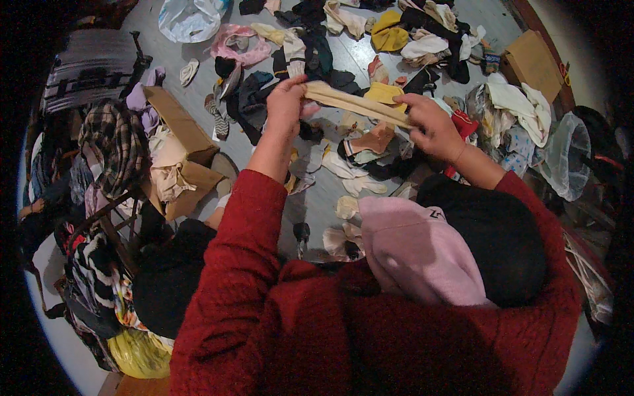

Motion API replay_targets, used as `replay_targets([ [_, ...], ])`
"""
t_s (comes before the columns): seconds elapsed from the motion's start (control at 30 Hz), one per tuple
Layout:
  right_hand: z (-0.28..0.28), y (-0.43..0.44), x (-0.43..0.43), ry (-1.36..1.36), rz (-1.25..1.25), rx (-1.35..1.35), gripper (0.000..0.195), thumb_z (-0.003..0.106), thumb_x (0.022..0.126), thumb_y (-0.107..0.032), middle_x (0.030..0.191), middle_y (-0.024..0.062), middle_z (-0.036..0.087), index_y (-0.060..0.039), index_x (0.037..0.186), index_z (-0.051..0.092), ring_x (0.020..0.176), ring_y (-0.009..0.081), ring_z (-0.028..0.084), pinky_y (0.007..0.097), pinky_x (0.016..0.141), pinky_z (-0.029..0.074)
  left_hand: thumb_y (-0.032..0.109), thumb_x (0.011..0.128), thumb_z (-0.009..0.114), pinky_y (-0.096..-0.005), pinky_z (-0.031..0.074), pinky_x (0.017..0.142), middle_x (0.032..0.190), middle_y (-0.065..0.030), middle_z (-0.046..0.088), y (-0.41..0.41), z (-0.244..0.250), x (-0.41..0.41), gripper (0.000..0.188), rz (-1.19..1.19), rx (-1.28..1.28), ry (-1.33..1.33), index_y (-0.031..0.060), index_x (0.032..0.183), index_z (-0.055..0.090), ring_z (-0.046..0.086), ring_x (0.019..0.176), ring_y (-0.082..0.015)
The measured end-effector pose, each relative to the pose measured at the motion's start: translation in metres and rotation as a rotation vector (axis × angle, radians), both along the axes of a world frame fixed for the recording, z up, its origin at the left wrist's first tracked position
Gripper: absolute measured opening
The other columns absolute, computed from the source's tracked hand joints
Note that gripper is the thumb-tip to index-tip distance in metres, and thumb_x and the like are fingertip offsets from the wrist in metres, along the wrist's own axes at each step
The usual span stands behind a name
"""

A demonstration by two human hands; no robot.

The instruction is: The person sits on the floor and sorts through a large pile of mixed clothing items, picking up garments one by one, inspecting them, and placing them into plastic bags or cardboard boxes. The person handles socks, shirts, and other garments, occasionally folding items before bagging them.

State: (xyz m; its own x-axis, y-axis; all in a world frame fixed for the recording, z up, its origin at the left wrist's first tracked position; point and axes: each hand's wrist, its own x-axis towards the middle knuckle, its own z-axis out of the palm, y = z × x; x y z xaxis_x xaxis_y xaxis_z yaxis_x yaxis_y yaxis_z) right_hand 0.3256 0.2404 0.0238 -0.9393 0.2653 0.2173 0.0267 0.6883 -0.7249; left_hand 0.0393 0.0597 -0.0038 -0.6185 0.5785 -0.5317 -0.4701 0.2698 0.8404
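Note:
A cream sock [354, 101] is stretched taut between my two hands above the pile on the floor. My left hand [287, 105] pinches its left end, and my right hand [436, 126] grips the other end, a little lower in view. Beneath it lie loose socks, among them a yellow sock [384, 93], a tan sock with a striped cuff [372, 139] and a white sock [364, 185]. A grey zigzag-patterned sock [216, 116] rests to the left. Across my lap at the right lies a pink garment [416, 242] with a small dark mark.
To the left, an open cardboard box [198, 183] holds pale cloth, beside a plaid cloth [111, 143]. A white plastic bag [190, 20] lies at the far left. Another cardboard box [532, 67], a clear plastic bag [567, 156] and white cloth [517, 106] are on the right.

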Motion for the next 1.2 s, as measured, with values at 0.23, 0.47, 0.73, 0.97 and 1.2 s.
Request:
replay_targets([
  [0.23, 0.004, 0.02, -0.002, -0.223, -0.331, -1.363, 0.012, 0.058, 0.092, -0.012, 0.1, 0.0024, 0.061, -0.007, 0.102, 0.053, 0.093, 0.0141, 0.061, 0.0335, 0.09, 0.051, 0.018, 0.097, 0.057, -0.028, 0.055, 0.054, 0.084, -0.0093, 0.068, -0.018, -0.009, 0.018, 0.027, -0.296, -0.194, -0.172, 0.0044, 0.12, 0.062, 0.067, 0.062, -0.0173],
  [0.47, -0.026, 0.028, 0.014, -0.213, -0.468, -1.463, 0.034, 0.054, 0.096, -0.014, 0.119, 0.0126, 0.064, 0.0013, 0.127, 0.056, 0.11, 0.0251, 0.065, 0.0414, 0.098, 0.053, 0.026, 0.093, 0.067, -0.0314, 0.053, 0.057, 0.092, -0.0079, 0.069, -0.07, -0.041, -0.043, 0.038, -0.16, -0.29, 0.079, 0.0052, 0.124, 0.061, 0.068, 0.068, -0.0166],
  [0.73, -0.019, 0.082, 0.017, 0.025, -0.522, -1.33, 0.041, 0.05, 0.102, -0.021, 0.132, 0.0137, 0.06, 0.0028, 0.134, 0.05, 0.121, 0.0266, 0.06, 0.0448, 0.105, 0.049, 0.041, 0.072, 0.084, -0.0475, 0.05, 0.098, 0.139, -0.0258, 0.048, -0.144, -0.086, -0.044, 0.084, -0.658, -1.086, 0.786, 0.0092, 0.141, 0.048, 0.059, 0.118, -0.045],
  [0.97, -0.015, 0.111, 0.021, 0.016, -0.576, -1.208, 0.058, 0.055, 0.102, -0.026, 0.144, 0.0134, 0.053, -0.0009, 0.15, 0.034, 0.126, 0.0283, 0.057, 0.0432, 0.108, 0.044, 0.029, 0.09, 0.067, -0.0434, 0.057, 0.076, 0.093, -0.0175, 0.07, -0.165, -0.096, -0.1, 0.033, -0.354, -0.7, 0.622, 0.0059, 0.115, 0.064, 0.069, 0.084, -0.0326],
  [1.2, -0.012, 0.088, 0.034, -0.127, -0.668, -1.174, 0.062, 0.053, 0.103, -0.028, 0.149, 0.0145, 0.049, -0.0015, 0.154, 0.028, 0.126, 0.0266, 0.057, 0.0396, 0.106, 0.044, 0.028, 0.096, 0.065, -0.0361, 0.058, 0.066, 0.1, -0.0123, 0.07, -0.095, 0.003, -0.128, 0.032, 0.0, -0.084, 0.146, 0.0039, 0.116, 0.062, 0.07, 0.081, -0.0227],
])
